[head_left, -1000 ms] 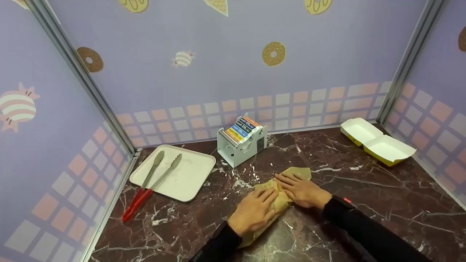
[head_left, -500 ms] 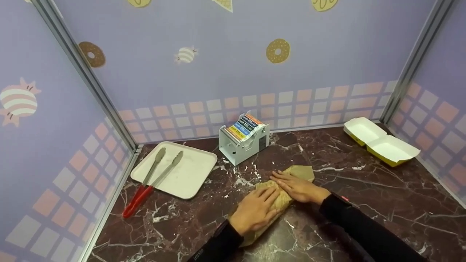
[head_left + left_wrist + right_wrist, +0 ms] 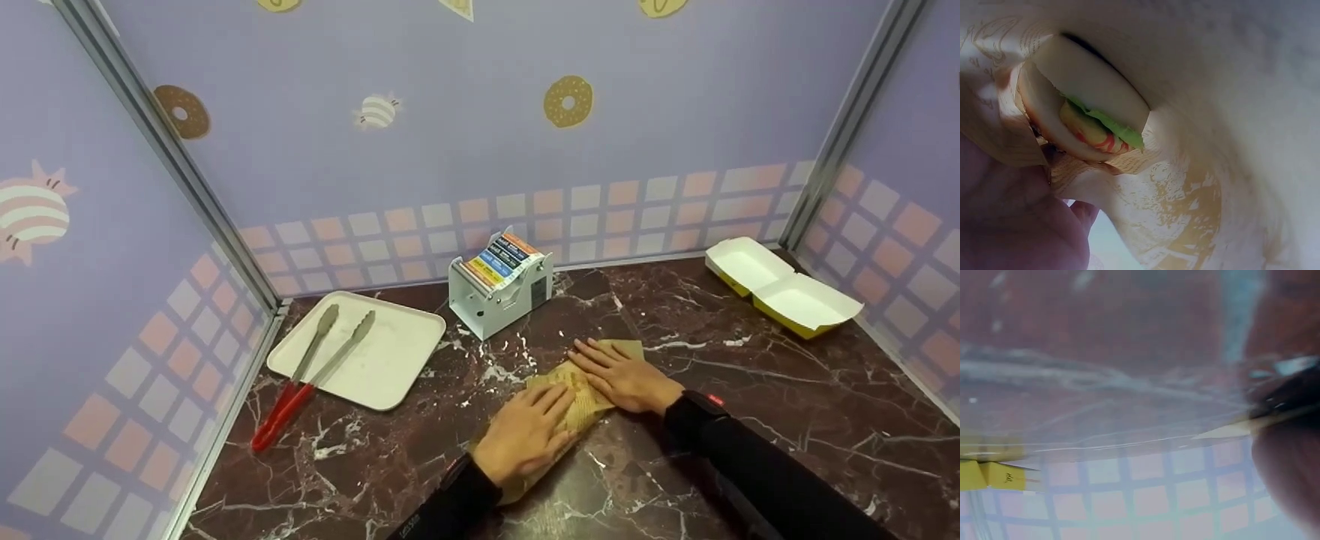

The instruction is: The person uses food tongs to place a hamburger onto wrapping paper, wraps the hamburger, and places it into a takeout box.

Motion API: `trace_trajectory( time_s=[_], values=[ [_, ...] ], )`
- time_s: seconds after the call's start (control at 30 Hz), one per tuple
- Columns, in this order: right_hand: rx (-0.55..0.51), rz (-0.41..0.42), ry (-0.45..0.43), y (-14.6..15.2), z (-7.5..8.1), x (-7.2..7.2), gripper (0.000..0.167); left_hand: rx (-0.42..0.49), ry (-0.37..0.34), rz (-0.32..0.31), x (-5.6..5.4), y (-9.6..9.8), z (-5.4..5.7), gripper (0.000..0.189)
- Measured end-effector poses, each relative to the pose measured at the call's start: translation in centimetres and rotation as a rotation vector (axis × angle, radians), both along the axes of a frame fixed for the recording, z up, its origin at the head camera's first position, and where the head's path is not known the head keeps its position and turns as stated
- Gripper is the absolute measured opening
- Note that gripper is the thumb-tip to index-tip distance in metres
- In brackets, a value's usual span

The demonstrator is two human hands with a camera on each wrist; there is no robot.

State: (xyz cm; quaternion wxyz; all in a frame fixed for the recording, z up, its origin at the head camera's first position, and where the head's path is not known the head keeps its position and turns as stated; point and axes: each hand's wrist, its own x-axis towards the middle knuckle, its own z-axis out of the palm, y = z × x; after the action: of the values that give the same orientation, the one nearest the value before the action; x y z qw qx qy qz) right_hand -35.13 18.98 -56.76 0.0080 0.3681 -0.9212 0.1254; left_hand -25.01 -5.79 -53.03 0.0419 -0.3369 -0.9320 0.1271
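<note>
A printed tan paper wrapper (image 3: pixel 583 399) lies slantwise on the dark marble-look table, folded around a filled bun. Through the wrapper's near end, in the left wrist view, the bun (image 3: pixel 1086 90) shows green lettuce (image 3: pixel 1112 126) and a yellowish filling (image 3: pixel 1092 128) with red sauce. My left hand (image 3: pixel 521 435) rests on top of the wrapper, fingers stretched out toward its middle. At the far end my right hand (image 3: pixel 626 381) lies flat with fingers extended, pressing the paper down. The right wrist view shows little beyond blurred table and part of that hand.
A tape dispenser (image 3: pixel 491 311) with colourful rolls stands behind the wrapper. On the left, red-handled tongs (image 3: pixel 304 386) lie partly on a cream tray (image 3: pixel 394 360). An open yellow box (image 3: pixel 802 300) with white inside sits at the back right. Patterned walls enclose the table.
My right hand shifted slightly left over the wrapper, then back right and farther out onto its far end, uncovering more of the middle. My left hand has stayed in place.
</note>
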Motion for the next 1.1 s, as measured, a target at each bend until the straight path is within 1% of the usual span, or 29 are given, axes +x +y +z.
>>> trace_trajectory(
  time_s=[0.2, 0.3, 0.53, 0.6, 0.67, 0.7, 0.8, 0.83, 0.9, 0.97, 1.03, 1.1],
  values=[
    [0.010, -0.086, -0.013, 1.5, -0.4, -0.7, 0.051, -0.020, 0.009, -0.016, 0.2, 0.1, 0.0, 0.060],
    [0.006, -0.116, -0.004, 2.1, -0.5, -1.1, 0.051, -0.009, 0.001, -0.014, 0.2, 0.1, 0.1, 0.060],
    [-0.017, -0.116, 0.001, 3.2, 0.1, -1.7, 0.052, 0.002, -0.013, 0.003, 0.2, 0.4, 0.3, 0.061],
    [-0.038, -0.153, -0.019, 3.5, 0.5, -1.5, 0.054, 0.001, -0.013, -0.002, 0.1, 0.4, 0.3, 0.061],
    [-0.073, -0.238, -0.048, 3.9, 1.1, -1.2, 0.059, 0.017, -0.010, -0.010, 0.1, 0.4, 0.2, 0.061],
    [-0.099, -0.296, -0.058, 4.1, 1.5, -0.9, 0.062, 0.027, -0.013, -0.009, 0.0, 0.4, 0.2, 0.061],
    [-0.167, -0.469, -0.128, 4.1, 2.5, -0.1, 0.082, 0.051, -0.019, -0.002, 0.0, 0.2, 0.2, 0.061],
    [-0.188, -0.516, -0.161, 4.0, 2.8, 0.3, 0.089, 0.059, -0.024, 0.001, 0.0, 0.2, 0.2, 0.061],
    [-0.237, -0.578, -0.229, 3.7, 3.2, 0.8, 0.098, 0.056, -0.035, 0.007, 0.0, 0.1, 0.3, 0.061],
    [-0.306, -0.601, -0.326, 3.2, 3.5, 1.4, 0.099, 0.047, -0.036, 0.005, 0.0, 0.0, 0.3, 0.061],
    [-0.410, -0.594, -0.406, 2.7, 3.6, 1.8, 0.095, 0.041, -0.030, 0.005, 0.0, 0.0, 0.3, 0.061],
    [-0.526, -0.596, -0.464, 2.2, 3.4, 2.0, 0.094, 0.030, -0.019, 0.003, 0.1, 0.0, 0.2, 0.061]
  ],
)
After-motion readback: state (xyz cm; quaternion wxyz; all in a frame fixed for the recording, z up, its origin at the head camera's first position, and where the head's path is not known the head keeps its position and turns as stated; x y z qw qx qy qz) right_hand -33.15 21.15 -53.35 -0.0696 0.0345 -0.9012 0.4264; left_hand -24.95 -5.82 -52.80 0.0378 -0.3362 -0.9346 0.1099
